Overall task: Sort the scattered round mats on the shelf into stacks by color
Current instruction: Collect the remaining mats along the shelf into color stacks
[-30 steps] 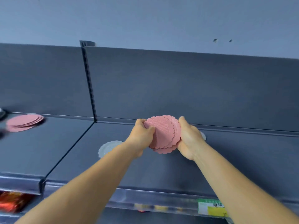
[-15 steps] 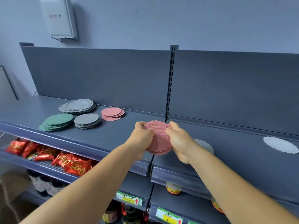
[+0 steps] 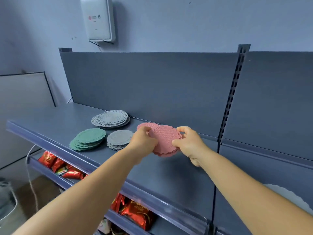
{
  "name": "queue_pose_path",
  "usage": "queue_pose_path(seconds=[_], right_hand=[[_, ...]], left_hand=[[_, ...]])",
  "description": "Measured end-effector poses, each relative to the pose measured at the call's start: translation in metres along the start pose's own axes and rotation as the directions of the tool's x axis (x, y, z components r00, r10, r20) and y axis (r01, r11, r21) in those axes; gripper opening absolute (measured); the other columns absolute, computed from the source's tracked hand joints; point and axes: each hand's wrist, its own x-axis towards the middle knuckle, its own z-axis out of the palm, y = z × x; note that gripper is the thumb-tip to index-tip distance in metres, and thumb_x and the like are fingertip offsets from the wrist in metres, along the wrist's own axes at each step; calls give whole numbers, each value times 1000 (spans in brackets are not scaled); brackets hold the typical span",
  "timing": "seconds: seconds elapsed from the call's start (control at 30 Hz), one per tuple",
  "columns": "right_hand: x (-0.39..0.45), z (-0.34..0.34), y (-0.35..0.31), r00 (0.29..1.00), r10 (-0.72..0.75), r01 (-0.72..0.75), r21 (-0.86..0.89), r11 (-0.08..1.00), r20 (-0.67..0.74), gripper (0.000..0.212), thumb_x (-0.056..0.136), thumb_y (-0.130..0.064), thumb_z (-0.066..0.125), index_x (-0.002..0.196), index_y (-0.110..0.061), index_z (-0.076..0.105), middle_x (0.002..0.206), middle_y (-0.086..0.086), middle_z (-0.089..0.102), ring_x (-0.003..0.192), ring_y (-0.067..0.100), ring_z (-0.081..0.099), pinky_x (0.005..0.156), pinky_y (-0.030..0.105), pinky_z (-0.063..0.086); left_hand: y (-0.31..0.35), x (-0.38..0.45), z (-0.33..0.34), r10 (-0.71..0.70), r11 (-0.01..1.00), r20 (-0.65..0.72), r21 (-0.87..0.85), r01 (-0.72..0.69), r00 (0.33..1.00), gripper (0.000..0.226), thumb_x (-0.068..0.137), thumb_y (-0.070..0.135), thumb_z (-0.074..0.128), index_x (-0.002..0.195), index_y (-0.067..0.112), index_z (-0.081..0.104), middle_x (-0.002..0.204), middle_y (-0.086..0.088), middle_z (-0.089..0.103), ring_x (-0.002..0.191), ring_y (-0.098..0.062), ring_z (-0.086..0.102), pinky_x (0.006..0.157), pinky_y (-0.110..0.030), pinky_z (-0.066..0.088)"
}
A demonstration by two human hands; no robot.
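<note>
Both hands hold a bunch of pink scalloped round mats (image 3: 165,140) just above the grey shelf (image 3: 162,173). My left hand (image 3: 144,141) grips their left edge, my right hand (image 3: 189,143) their right edge. Behind them peeks the edge of a pink stack (image 3: 141,125) lying on the shelf, mostly hidden. To the left lie a green stack (image 3: 88,139), a small grey stack (image 3: 118,139) and a larger lacy grey stack (image 3: 110,118). A white mat (image 3: 291,195) shows at the lower right, partly behind my right arm.
A slotted upright post (image 3: 232,92) divides the shelf's back panel. Red snack packets (image 3: 137,212) fill the lower shelf. A white box (image 3: 98,19) hangs on the wall above. A cable (image 3: 31,170) hangs at the left.
My view and both hands have swung left along the shelf. The held pink mats have travelled from the right section to just in front of the pink stack.
</note>
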Motion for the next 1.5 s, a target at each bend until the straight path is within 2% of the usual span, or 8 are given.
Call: queue_pose_path(seconds=[0.13, 0.3, 0.4, 0.53, 0.77, 1.0, 1.17, 1.5], right_hand=[[38, 13, -11, 992, -26, 26, 1, 1000, 120, 64, 89, 1, 50, 147, -16, 29, 136, -1, 51, 117, 21, 55, 103, 34, 45], [70, 29, -10, 983, -36, 52, -82, 995, 178, 53, 90, 4, 44, 139, -17, 41, 125, 2, 53, 108, 18, 48, 86, 25, 37], [86, 41, -9, 985, -30, 52, -129, 990, 169, 54, 89, 2, 44, 138, -18, 42, 122, -1, 58, 109, 21, 55, 84, 25, 42], [99, 56, -9, 988, 7, 18, -161, 987, 153, 51, 88, -1, 45, 135, -19, 45, 113, 3, 64, 110, 22, 59, 90, 28, 47], [95, 62, -11, 994, 61, -28, -329, 944, 89, 48, 92, -8, 43, 138, -22, 44, 119, -2, 59, 120, 21, 53, 96, 30, 44], [64, 41, 3, 999, 29, -33, -641, 767, -17, 49, 99, -24, 41, 147, -19, 31, 155, -7, 27, 142, 16, 24, 114, 30, 24], [21, 7, 21, 989, 42, -129, -708, 695, -139, 45, 98, -27, 42, 142, -19, 38, 152, -8, 32, 142, 15, 22, 115, 34, 25], [-72, -89, 61, 923, 109, -348, -675, 650, -370, 42, 97, -20, 43, 138, -25, 42, 148, -11, 38, 139, 14, 28, 112, 31, 29]], left_hand=[[4, 43, -12, 26, 999, -135, 34, -21, 990, 52, 84, 2, 53, 132, 20, 46, 87, 4, 57, 66, -17, 57, 53, -25, 45], [-3, 83, -16, 66, 975, -220, 222, -16, 973, 51, 87, 9, 53, 137, 17, 45, 132, -6, 55, 113, -24, 56, 89, -30, 47], [-7, 104, -18, 83, 955, -202, 297, -20, 976, 44, 89, 9, 47, 133, 12, 49, 132, -10, 52, 114, -27, 55, 88, -30, 45], [-12, 128, -25, 162, 873, -115, 481, -88, 980, 12, 87, 6, 40, 87, 10, 51, 109, -17, 60, 89, -32, 57, 69, -30, 37], [-17, 142, -27, 204, 625, 215, 723, -296, 955, 24, 84, 10, 55, 107, 5, 59, 118, -14, 52, 114, -33, 49, 87, -36, 42], [-1, 109, -4, 390, 371, 517, 670, -644, 762, 20, 92, 16, 47, 108, 11, 58, 116, -5, 53, 113, -25, 50, 73, -26, 37], [1, 83, 32, 369, 358, 670, 537, -764, 644, 36, 95, 22, 46, 128, 9, 48, 131, -11, 49, 125, -29, 43, 99, -39, 41], [35, -6, 125, 394, 397, 807, 282, -873, 440, 48, 96, 32, 46, 141, 16, 38, 140, -6, 44, 133, -24, 38, 103, -38, 42]])
